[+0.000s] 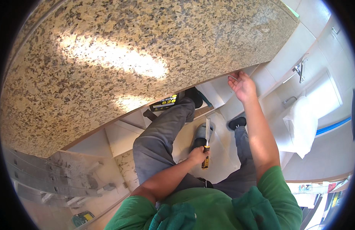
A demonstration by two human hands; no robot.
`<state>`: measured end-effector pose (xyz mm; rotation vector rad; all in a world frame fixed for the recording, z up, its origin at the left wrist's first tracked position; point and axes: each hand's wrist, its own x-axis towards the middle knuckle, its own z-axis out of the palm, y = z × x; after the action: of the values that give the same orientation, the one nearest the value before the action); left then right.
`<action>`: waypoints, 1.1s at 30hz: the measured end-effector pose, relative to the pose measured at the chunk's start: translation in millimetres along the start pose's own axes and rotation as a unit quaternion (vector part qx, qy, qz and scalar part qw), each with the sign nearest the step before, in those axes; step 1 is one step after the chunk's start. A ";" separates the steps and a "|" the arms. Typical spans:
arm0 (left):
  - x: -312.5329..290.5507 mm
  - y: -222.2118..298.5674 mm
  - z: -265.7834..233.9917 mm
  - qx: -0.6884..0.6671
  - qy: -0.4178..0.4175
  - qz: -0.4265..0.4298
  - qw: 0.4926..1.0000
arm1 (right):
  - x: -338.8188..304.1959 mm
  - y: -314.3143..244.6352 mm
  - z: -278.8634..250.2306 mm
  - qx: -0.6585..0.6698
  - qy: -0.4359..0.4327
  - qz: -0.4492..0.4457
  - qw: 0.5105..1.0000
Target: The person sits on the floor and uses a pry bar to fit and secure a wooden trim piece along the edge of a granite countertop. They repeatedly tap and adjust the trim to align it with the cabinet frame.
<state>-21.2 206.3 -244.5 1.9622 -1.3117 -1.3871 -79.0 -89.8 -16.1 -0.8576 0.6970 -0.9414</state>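
My left hand (198, 155) grips a chisel (205, 158) by its black and yellow handle, low in front of my body. Its flat metal blade points away from me, over a dark shoe. My right hand (242, 87) is raised at the front edge of the speckled granite countertop (208, 46), near its right end. The palm is turned up and the fingers are loosely bent and apart, with nothing visible in them. Whether the fingertips touch the counter's underside I cannot tell.
Beneath the counter, a black box or tin with yellow print (164, 102) stands beside a leg in grey trousers (158, 134). White cabinet panels (123, 136) line the opening. At right are a wall tap (301, 69) and a white plastic bag (302, 124). A ladder-like metal frame (51, 178) lies lower left.
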 end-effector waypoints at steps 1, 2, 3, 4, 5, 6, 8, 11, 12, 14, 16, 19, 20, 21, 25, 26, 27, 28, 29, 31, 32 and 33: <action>-0.4 -0.8 -1.6 -0.005 0.002 -0.002 1.000 | -2.7 3.6 4.0 0.005 -0.002 -0.002 1.000; -0.7 -1.5 -3.0 -0.010 0.004 -0.004 1.000 | -4.2 6.2 8.1 0.010 -0.004 -0.005 1.000; 0.0 -2.8 -1.4 -0.009 0.001 -0.005 1.000 | -4.9 7.5 9.2 0.003 -0.014 -0.007 1.000; 1.2 -4.2 -0.1 -0.008 -0.002 -0.005 1.000 | -5.5 8.5 10.1 -0.005 -0.023 -0.009 1.000; 2.6 -5.5 1.1 -0.007 -0.005 -0.005 1.000 | -6.3 9.1 10.9 -0.012 -0.033 -0.011 0.999; 4.2 -8.9 3.9 -0.010 0.006 0.006 1.000 | -6.9 10.2 11.7 -0.018 -0.027 -0.007 0.999; 7.4 -14.9 9.6 -0.016 0.032 0.027 0.999 | -8.3 10.1 13.6 -0.032 -0.015 0.001 0.999; 5.1 -9.9 7.5 -0.033 0.021 0.029 0.999 | -12.2 16.6 -0.1 -0.027 -0.054 0.008 0.998; 3.6 -8.3 7.3 -0.030 0.025 0.028 0.999 | -13.0 20.1 -6.4 -0.052 -0.072 0.018 0.996; 1.5 -5.0 6.3 -0.024 0.032 0.029 0.999 | -16.0 32.5 -19.8 -0.102 -0.109 0.035 0.988; 0.4 -7.7 0.8 -0.035 0.026 0.019 0.999 | -27.6 57.5 -25.6 -0.190 -0.100 0.053 0.975; -1.2 -5.6 -1.2 -0.040 0.031 0.023 0.998 | -57.8 98.5 -56.7 -0.340 -0.045 0.066 0.937; -1.6 -4.8 -0.2 -0.040 0.035 0.026 0.998 | -71.9 112.6 -75.2 -0.361 -0.024 0.091 0.928; -0.1 -6.1 1.4 -0.040 0.040 0.032 0.998 | -87.3 128.6 -97.0 -0.380 -0.005 0.116 0.917; 3.5 -10.5 12.1 -0.036 0.068 0.047 0.996 | -168.7 197.3 -176.8 -0.455 -0.037 0.273 0.847; 3.0 -11.0 13.1 -0.032 0.080 0.048 0.995 | -190.8 209.0 -180.1 -0.472 -0.053 0.316 0.821; 3.8 -10.9 13.2 -0.034 0.079 0.048 0.995 | -205.4 218.2 -181.5 -0.488 -0.073 0.345 0.798; 4.1 -12.7 12.5 -0.034 0.077 0.047 0.995 | -218.9 225.7 -175.4 -0.486 -0.080 0.364 0.791; 4.1 -14.6 12.0 -0.034 0.077 0.045 0.995 | -229.4 230.4 -170.2 -0.483 -0.087 0.384 0.782; 6.5 -15.0 13.7 -0.026 0.084 0.050 0.995 | -238.3 238.7 -172.1 -0.506 -0.103 0.372 0.771; 6.9 -15.4 15.0 -0.022 0.089 0.052 0.994 | -241.8 243.5 -172.5 -0.518 -0.112 0.366 0.765; 7.0 -16.9 15.7 -0.030 0.092 0.054 0.994 | -241.9 248.9 -176.3 -0.540 -0.126 0.359 0.751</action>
<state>-26.9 211.2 -267.4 1.8992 -1.2558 -1.1514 -227.6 151.4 -283.0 -1.5150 1.2305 0.3956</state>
